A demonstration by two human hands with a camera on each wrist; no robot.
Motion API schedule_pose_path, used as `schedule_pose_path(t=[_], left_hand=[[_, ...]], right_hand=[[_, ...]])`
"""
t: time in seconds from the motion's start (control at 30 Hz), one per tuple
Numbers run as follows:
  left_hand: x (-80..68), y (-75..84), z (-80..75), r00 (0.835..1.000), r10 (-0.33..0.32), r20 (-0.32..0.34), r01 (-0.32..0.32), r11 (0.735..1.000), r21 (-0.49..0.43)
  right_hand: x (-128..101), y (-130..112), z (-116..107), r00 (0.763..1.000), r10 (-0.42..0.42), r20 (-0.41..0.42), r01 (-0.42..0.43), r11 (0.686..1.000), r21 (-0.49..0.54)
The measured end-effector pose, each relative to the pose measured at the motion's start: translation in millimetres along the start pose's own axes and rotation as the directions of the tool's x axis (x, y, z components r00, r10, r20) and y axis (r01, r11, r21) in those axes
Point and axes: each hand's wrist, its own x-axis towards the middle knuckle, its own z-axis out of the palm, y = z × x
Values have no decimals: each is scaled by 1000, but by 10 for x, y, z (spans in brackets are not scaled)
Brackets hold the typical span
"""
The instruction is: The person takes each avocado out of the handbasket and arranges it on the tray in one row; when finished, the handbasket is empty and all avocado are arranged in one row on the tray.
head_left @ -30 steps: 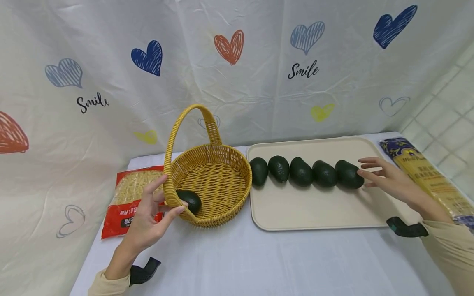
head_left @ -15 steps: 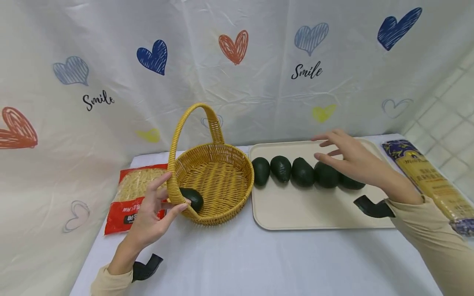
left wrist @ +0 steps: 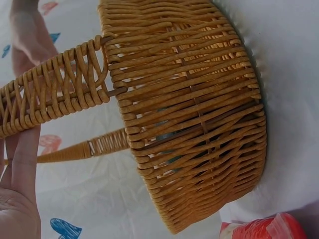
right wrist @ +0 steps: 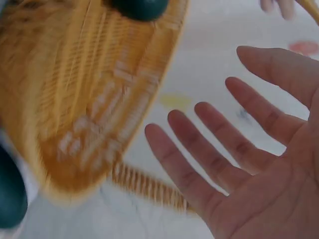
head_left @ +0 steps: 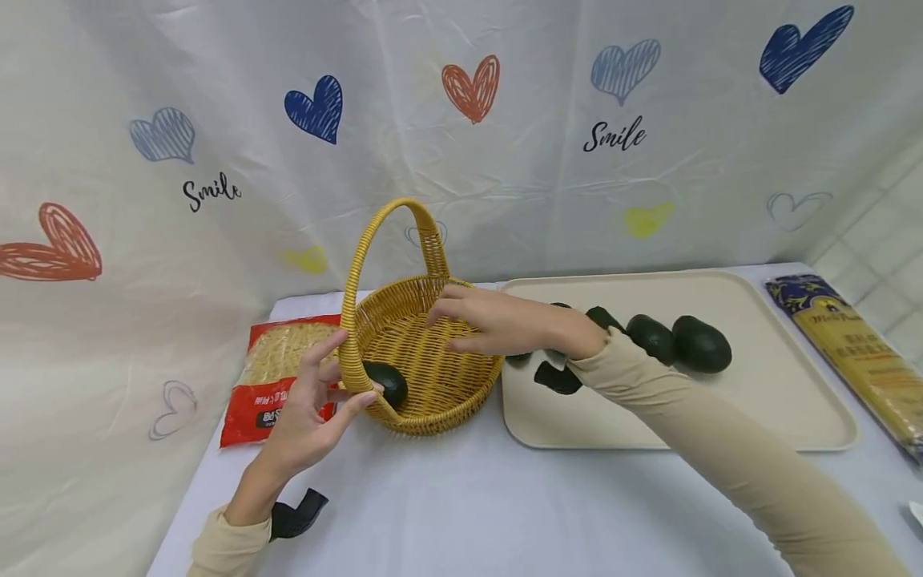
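Observation:
My left hand [head_left: 306,421] grips the near base of the tall handle of a yellow wicker basket [head_left: 425,421], thumb on one side and fingers on the other. Inside the basket, close to that hand, lies one dark green avocado [head_left: 387,383]. My right hand [head_left: 486,319] hovers over the basket's right side with fingers spread; its bare palm [right wrist: 279,189] shows nothing held in the right wrist view. A row of avocados [head_left: 701,344] lies on the beige tray [head_left: 591,417], some partly hidden behind the right wrist and sleeve. In the left wrist view the woven handle [left wrist: 55,92] crosses the fingers.
A red bag of pasta [head_left: 277,377] lies left of the basket, partly behind the left hand. To the right of the tray is a long yellow and purple packet [head_left: 851,344]. A white curtain [head_left: 534,176] printed with hearts hangs behind the table.
My right hand has left the rightmost avocado on the tray and swept left, empty, to above the basket. My left hand keeps its grip on the handle. The head view has shifted slightly.

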Motion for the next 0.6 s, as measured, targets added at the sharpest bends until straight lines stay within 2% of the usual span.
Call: schedule_pose_path(t=[0.13, 0.3, 0.6], left_hand=[[-4, -7, 17, 1000, -13, 1, 13, 1000, 1], [-17, 15, 6, 999, -39, -9, 39, 998, 40], [-12, -2, 13, 1000, -17, -7, 17, 999, 28]], right_hand=[[325, -48, 172, 993, -26, 116, 23, 999, 26], [617, -47, 341, 979, -30, 200, 14, 996, 84], [841, 34, 538, 960, -9, 280, -16, 996, 88]])
